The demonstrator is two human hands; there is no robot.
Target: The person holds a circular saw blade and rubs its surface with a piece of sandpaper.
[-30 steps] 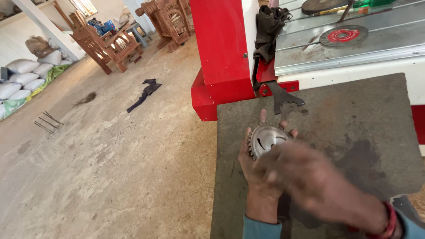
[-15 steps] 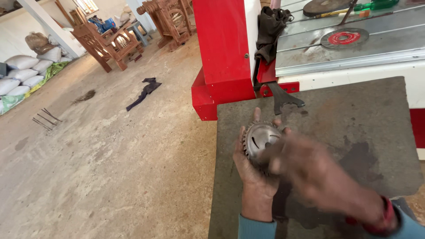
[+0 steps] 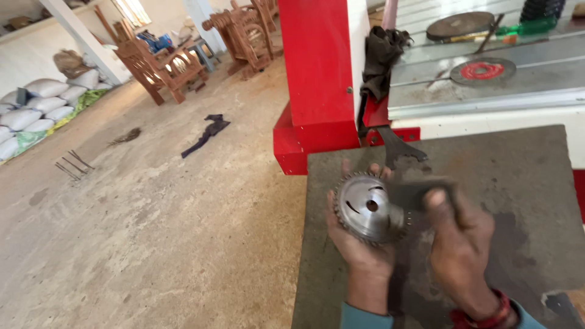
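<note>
My left hand (image 3: 359, 244) was cupped around a small toothed saw blade (image 3: 367, 209), fingers closed on its rim, holding it above the grey counter (image 3: 524, 183). My right hand (image 3: 460, 244) gripped a dark flat piece (image 3: 420, 192), blurred, pressed against the blade's right edge. Just beyond lay a dark wrench (image 3: 399, 149). Farther back stood a red machine (image 3: 317, 79) with a dark rag (image 3: 381, 58) hanging beside it.

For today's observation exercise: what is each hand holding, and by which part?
Left hand cradles a toothed circular saw blade from behind, fingers around its rim. Right hand pinches a dark flat piece against the blade.
</note>
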